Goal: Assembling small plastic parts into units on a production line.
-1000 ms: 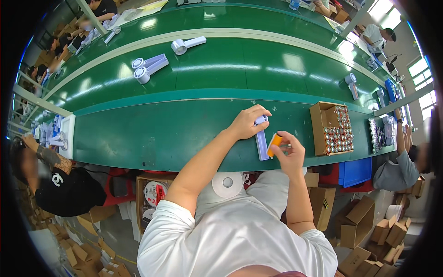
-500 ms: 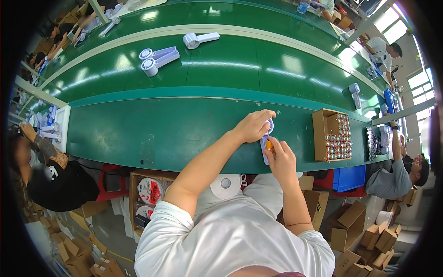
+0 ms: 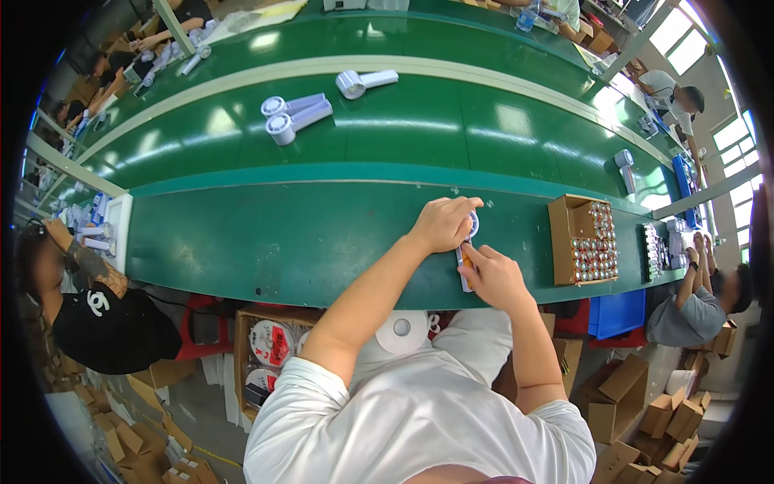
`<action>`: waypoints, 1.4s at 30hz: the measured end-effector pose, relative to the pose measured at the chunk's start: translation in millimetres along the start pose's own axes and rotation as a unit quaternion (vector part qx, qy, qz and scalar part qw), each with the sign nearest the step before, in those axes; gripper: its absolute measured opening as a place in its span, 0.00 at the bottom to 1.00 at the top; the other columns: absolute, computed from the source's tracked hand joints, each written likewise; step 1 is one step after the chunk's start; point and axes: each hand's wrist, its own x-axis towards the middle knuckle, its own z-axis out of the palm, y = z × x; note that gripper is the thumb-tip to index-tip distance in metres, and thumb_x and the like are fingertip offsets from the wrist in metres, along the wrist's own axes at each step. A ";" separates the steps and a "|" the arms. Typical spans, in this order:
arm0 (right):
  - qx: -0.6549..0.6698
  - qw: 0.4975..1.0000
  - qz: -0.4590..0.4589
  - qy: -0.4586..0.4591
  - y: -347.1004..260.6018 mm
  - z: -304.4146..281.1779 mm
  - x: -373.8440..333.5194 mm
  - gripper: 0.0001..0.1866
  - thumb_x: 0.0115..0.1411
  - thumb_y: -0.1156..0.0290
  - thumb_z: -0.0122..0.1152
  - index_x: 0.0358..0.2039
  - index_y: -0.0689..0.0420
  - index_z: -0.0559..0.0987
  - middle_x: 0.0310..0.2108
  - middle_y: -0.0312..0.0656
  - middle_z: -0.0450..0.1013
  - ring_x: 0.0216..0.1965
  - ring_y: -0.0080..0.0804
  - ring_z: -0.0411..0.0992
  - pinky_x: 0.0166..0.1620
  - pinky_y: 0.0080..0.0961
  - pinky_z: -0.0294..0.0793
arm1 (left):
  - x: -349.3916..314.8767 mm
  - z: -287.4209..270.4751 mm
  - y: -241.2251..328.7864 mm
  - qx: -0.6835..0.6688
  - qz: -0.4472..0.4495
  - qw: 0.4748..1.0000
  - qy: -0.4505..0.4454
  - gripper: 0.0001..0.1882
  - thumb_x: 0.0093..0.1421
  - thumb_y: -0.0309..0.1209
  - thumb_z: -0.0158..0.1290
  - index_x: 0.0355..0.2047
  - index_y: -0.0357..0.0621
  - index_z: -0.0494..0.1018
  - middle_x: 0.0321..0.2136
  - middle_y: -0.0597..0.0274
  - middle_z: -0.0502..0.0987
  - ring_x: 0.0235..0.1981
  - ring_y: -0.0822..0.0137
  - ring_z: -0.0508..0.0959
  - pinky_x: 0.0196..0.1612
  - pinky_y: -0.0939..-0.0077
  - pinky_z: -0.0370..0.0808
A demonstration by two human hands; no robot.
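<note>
On the green bench in front of me lies a pale lilac handheld fan [image 3: 466, 284], its round head away from me and its handle toward me. My left hand [image 3: 442, 224] is closed over the side of the fan's head and covers part of it. At the handle, the fingers of my right hand [image 3: 493, 277] are closed on a small orange piece [image 3: 467, 260]. This piece sits against the handle and is partly covered by my fingers; its exact kind cannot be made out.
An open cardboard box [image 3: 562, 242] of several small metal-topped cylinders stands to the right. Beyond the bench, several handheld fans [image 3: 281, 129] lie on a green conveyor belt [image 3: 403, 141]. A white tray [image 3: 121, 230] is at the far left. Co-workers sit at both sides.
My right hand's fingers have flattened and hide more of the orange piece; my left hand keeps its hold. The view has shifted slightly. At right, a co-worker's arms have changed position.
</note>
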 end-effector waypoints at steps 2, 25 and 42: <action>0.157 0.975 0.031 0.152 15.7 6.0 -4.3 0.15 0.59 0.73 0.60 0.48 0.56 0.77 0.28 0.42 0.73 0.28 0.36 0.73 0.31 0.27 0.74 | 2.1 -0.2 -12.3 0.006 -0.071 0.993 0.092 0.18 0.59 0.30 0.49 0.49 0.43 0.69 0.37 0.54 0.78 0.36 0.52 0.79 0.39 0.62 0.75; 0.284 0.890 0.100 0.342 86.6 38.6 -34.9 0.02 0.54 0.77 0.64 0.26 0.60 0.79 0.19 0.40 0.69 0.20 0.30 0.67 0.24 0.26 0.66 | 92.9 1.2 -58.9 0.287 -0.048 0.956 -0.027 0.46 0.48 0.44 0.66 0.63 0.46 0.56 0.51 0.54 0.70 0.52 0.52 0.70 0.48 0.55 0.68; 0.309 0.892 0.107 0.311 90.8 32.8 -32.8 0.02 0.53 0.75 0.64 0.26 0.59 0.80 0.20 0.40 0.71 0.19 0.33 0.68 0.24 0.27 0.67 | 153.5 -88.9 -191.7 0.445 -0.327 0.833 0.042 0.34 0.53 0.33 0.61 0.60 0.52 0.60 0.57 0.43 0.59 0.44 0.43 0.77 0.45 0.51 0.76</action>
